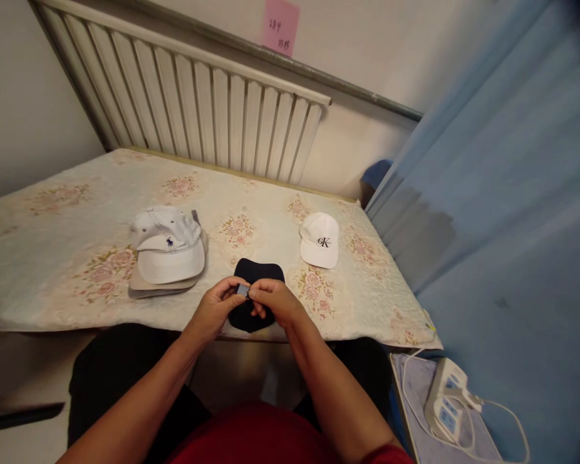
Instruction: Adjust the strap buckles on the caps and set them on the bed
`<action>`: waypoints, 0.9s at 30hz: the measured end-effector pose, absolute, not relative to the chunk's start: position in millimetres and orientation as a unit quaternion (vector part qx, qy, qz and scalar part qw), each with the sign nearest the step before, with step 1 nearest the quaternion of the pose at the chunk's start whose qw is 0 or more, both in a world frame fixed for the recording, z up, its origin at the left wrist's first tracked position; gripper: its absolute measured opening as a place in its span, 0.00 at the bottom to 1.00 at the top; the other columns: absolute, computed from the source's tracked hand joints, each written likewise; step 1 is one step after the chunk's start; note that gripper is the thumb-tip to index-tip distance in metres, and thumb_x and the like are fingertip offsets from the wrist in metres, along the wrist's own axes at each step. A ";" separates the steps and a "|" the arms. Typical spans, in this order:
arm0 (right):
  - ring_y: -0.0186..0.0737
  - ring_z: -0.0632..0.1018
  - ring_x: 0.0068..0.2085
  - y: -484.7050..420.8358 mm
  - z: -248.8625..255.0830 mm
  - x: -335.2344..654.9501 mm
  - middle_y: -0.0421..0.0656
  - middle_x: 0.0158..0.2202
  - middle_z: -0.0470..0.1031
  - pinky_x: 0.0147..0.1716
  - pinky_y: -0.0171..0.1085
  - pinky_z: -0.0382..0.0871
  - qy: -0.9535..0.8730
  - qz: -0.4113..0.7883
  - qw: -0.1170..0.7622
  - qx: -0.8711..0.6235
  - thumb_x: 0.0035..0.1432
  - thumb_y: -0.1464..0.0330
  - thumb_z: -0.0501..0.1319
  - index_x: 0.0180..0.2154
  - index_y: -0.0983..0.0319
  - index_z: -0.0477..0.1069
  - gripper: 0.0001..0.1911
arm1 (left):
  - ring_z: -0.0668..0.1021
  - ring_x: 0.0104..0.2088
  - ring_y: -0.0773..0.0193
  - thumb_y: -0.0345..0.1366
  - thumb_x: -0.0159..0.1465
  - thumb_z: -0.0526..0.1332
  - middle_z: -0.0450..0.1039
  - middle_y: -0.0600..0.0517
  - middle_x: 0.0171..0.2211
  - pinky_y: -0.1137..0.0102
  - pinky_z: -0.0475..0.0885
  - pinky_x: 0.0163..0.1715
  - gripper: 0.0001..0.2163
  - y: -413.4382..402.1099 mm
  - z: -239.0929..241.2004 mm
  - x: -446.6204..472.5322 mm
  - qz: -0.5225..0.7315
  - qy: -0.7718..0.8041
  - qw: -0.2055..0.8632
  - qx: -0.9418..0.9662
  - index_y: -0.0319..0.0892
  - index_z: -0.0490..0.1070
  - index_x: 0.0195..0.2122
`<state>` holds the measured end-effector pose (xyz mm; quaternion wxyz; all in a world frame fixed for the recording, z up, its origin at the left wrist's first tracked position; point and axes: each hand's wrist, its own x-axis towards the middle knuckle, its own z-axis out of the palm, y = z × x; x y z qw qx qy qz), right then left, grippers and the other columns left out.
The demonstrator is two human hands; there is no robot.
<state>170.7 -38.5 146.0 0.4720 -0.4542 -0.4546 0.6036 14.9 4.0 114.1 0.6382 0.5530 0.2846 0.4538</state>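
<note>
At near edge of floral-quilted bed (265,209): pinching small grey-blue piece (242,290) above black cap (258,269), w/ L hand (216,304) + R hand (281,303)

Gripping piece's L part btwn thumb & index of L hand, pinch narrow. Meeting its R edge w/ thumb & index of R hand, likewise nearly closed, tips of both hands almost together. Curling other R fingers lower, over cap; not being able to tell contact from gap there. Covering cap's middle w/ hands, so not being able to tell if piece attached or loose. Having cap lying on bed right at front edge, straight ahead of body, approx. centre.

Seeing white CK-logo cap (316,227) lying further back to R, brim toward near edge, well apart from black one. Seeing stack off to L: white polo-player-logo cap (171,263) on top, brim facing near edge too, resting on taupe cap (142,282) w/ mostly brim showing; exact no. underneath not showing. Seeing pink rose clusters (314,287) printed all over bed.

Wearing red top (265,438) & dark trousers (111,367), having knees nr bed's front. Spotting white radiator (217,116) along wall (362,38) behind bed, pink note (280,27) w/ handwriting higher up, blue curtain (493,212) hanging on R. Noticing white power strip (445,399) on small table (410,386) bottom R, w/ white cable (515,415) looping beside it.
</note>
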 end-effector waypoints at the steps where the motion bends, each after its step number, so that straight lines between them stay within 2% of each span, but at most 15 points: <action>1: 0.27 0.65 0.16 -39.3 146.2 171.7 0.32 0.15 0.66 0.21 0.31 0.62 -0.459 0.600 0.467 -0.460 0.48 0.60 0.64 0.27 0.63 0.69 0.12 | 0.72 0.36 0.64 0.35 0.52 0.67 0.71 0.55 0.33 0.71 0.66 0.39 0.09 4.6 114.1 14.1 0.453 0.288 0.635 0.555 0.44 0.74 0.35; 6: 0.28 0.70 0.21 -46.8 144.9 181.1 0.35 0.21 0.71 0.24 0.31 0.63 -0.485 0.577 0.449 -0.479 0.49 0.62 0.64 0.28 0.63 0.70 0.11 | 0.72 0.36 0.62 0.35 0.52 0.67 0.72 0.54 0.33 0.71 0.65 0.39 0.10 5.3 113.7 10.9 0.451 0.308 0.621 0.562 0.44 0.74 0.36; 14: 0.27 0.67 0.19 -41.2 146.1 177.8 0.34 0.19 0.69 0.22 0.30 0.61 -0.486 0.565 0.442 -0.499 0.48 0.64 0.63 0.24 0.63 0.69 0.09 | 0.72 0.35 0.63 0.36 0.53 0.66 0.72 0.54 0.33 0.70 0.66 0.38 0.08 2.1 119.7 14.8 0.427 0.285 0.608 0.606 0.43 0.73 0.34; 19: 0.29 0.68 0.20 -42.5 146.3 175.3 0.34 0.20 0.69 0.23 0.31 0.63 -0.494 0.557 0.442 -0.500 0.47 0.66 0.63 0.30 0.62 0.70 0.08 | 0.72 0.34 0.63 0.37 0.53 0.66 0.71 0.54 0.31 0.70 0.66 0.38 0.09 2.8 120.8 12.3 0.430 0.295 0.603 0.603 0.43 0.73 0.34; 23: 0.30 0.68 0.22 -52.2 147.2 173.8 0.32 0.21 0.66 0.24 0.32 0.62 -0.538 0.477 0.455 -0.526 0.44 0.69 0.65 0.37 0.60 0.71 0.14 | 0.73 0.34 0.63 0.37 0.51 0.68 0.71 0.55 0.30 0.71 0.66 0.36 0.12 4.3 118.6 11.5 0.434 0.323 0.609 0.580 0.43 0.72 0.36; 27: 0.32 0.67 0.26 -59.5 151.9 166.0 0.33 0.23 0.66 0.28 0.34 0.61 -0.585 0.353 0.471 -0.558 0.45 0.69 0.66 0.41 0.57 0.71 0.17 | 0.74 0.35 0.62 0.36 0.51 0.67 0.73 0.55 0.31 0.69 0.67 0.39 0.09 2.9 122.2 14.0 0.427 0.310 0.620 0.580 0.43 0.71 0.33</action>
